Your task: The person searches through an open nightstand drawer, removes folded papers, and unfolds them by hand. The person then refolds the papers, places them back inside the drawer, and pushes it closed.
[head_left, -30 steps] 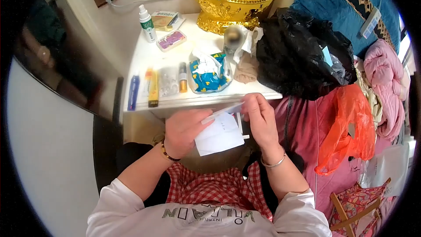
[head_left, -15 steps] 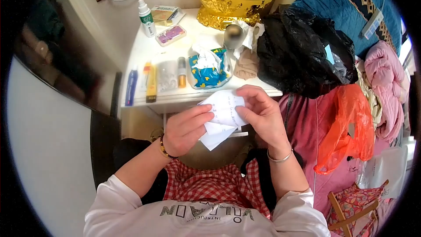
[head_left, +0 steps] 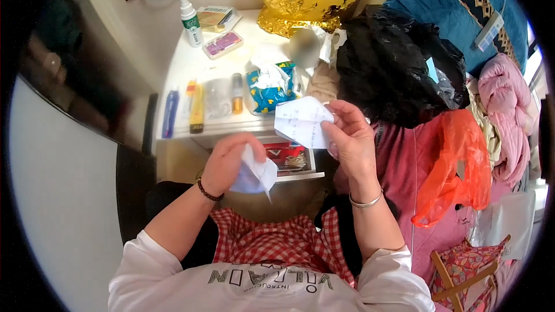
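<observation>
Between the thumb and fingers of my right hand (head_left: 352, 136) is a white sheet of paper (head_left: 303, 122) with handwriting on it, held up over the front edge of the white table. My left hand (head_left: 231, 164) grips a second folded white paper (head_left: 254, 174), lower and to the left, slightly blurred. The two papers are apart. Beneath them an open drawer (head_left: 315, 174) shows red packets and a bundle of thin sticks that look like cotton swabs (head_left: 296, 163).
On the white table (head_left: 173, 78) are a blue tissue pack (head_left: 272, 101), a spray bottle (head_left: 191, 23), a purple-labelled case (head_left: 223, 45), a yellow box (head_left: 197, 110) and a gold tissue holder (head_left: 312, 0). To the right lie a black plastic bag (head_left: 399, 69) and a red bag (head_left: 454, 167).
The papers, together before, are now separated. My left hand has moved down and left with one, while my right hand keeps the other. The drawer's contents have come into view.
</observation>
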Demonstrator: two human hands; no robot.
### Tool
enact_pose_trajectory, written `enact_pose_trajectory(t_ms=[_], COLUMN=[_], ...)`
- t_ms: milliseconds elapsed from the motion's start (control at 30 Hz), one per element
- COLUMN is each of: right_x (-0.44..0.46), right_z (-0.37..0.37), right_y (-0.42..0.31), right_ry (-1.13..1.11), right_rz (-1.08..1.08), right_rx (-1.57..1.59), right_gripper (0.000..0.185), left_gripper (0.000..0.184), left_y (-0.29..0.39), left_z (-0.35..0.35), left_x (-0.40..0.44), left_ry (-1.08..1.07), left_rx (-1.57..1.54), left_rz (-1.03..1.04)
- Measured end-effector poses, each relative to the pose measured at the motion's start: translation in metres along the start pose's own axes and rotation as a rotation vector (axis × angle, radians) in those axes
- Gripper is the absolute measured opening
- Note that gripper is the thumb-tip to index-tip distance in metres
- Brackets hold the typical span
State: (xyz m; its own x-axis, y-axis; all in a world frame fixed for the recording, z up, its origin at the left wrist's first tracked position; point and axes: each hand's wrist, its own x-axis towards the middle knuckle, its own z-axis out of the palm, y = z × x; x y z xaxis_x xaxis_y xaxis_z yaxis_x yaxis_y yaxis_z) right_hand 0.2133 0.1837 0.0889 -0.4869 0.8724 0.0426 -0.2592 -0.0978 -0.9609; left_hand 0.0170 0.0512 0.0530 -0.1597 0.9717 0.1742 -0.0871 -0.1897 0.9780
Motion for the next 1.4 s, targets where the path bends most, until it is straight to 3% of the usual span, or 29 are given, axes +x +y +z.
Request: enact_pose_trajectory(t_ms=[67,233,300,400,533,600,733,800,900,1133,1200,1400], right_x=[0.000,0.000,-0.001,-0.002,-0.007,-0.008,-0.004,-0.004,-0.010,-0.003,-0.004,-0.005], right_z=[0.001,0.001,0.003,0.003,0.006,0.009,0.009,0.010,0.018,0.009,0.011,0.015], right_y=[0.000,0.004,0.005,0.010,0.004,0.001,0.013,0.017,0.019,0.025,0.024,0.021], right_ry=[0.015,0.003,-0.026,-0.105,-0.267,-0.334,-0.231,-0.189,-0.208,-0.038,-0.016,-0.031], right_rz=[0.050,0.073,0.072,0.062,0.124,0.105,0.129,0.167,0.264,0.186,0.180,0.174], right_rx=[0.007,-0.019,-0.022,-0.030,-0.191,-0.214,-0.181,-0.169,-0.160,-0.222,-0.221,-0.179], right_gripper=[0.036,0.036,0.037,0.038,0.043,0.043,0.041,0.038,0.020,0.015,0.016,0.016], left_gripper=[0.021,0.025,0.029,0.037,0.032,0.026,0.024,0.026,0.022,0.022,0.026,0.023], left_y=[0.012,0.008,0.009,0.013,0.009,0.009,0.005,0.002,0.002,0.005,0.005,0.008], left_z=[0.006,0.006,0.005,0.012,0.017,0.014,0.016,0.021,0.029,0.022,0.015,0.020], left_x=[0.003,0.004,0.005,0.005,0.005,0.002,0.000,0.000,0.003,0.000,-0.001,-0.001], left_ry=[0.055,0.048,0.045,0.069,0.055,0.055,0.122,0.235,0.335,0.264,0.141,0.222], left_rx=[-0.163,-0.264,-0.375,-0.170,0.031,-0.031,-0.194,-0.301,-0.320,-0.319,-0.304,-0.189], left_rz=[-0.257,-0.309,-0.462,-0.415,-0.336,-0.438,-0.505,-0.387,-0.387,-0.489,-0.529,-0.501])
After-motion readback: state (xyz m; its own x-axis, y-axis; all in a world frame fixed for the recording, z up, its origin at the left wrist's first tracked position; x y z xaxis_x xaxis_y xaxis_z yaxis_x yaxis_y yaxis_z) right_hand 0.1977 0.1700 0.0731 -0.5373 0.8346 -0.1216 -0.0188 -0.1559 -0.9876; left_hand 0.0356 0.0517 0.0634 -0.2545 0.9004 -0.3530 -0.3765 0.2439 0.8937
